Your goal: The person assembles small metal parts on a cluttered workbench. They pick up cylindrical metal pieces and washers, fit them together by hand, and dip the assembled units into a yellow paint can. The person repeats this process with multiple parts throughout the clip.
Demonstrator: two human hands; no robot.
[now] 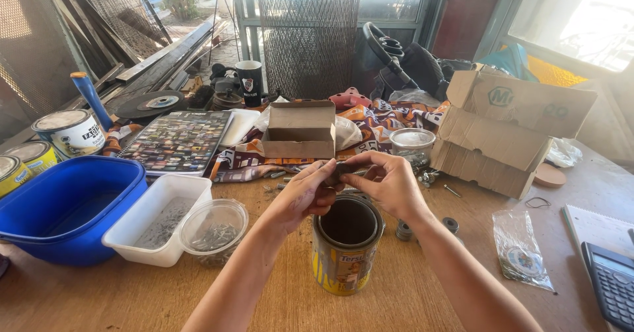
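Note:
My left hand [305, 193] and my right hand [389, 183] meet above an open yellow tin can [345, 249] that stands on the wooden table [264, 292]. Together the fingers pinch a small dark piece [341, 171] between them; what it is cannot be made out. The can looks dark inside. Small metal nuts or washers [404, 229] lie just right of the can.
A blue tub [66, 206], a white tray [155, 216] of screws and a round clear container [212, 229] sit at the left. An open small cardboard box [300, 130], a large cardboard box [508, 130], a plastic bag [522, 249], a notebook and calculator [611, 282] surround the hands.

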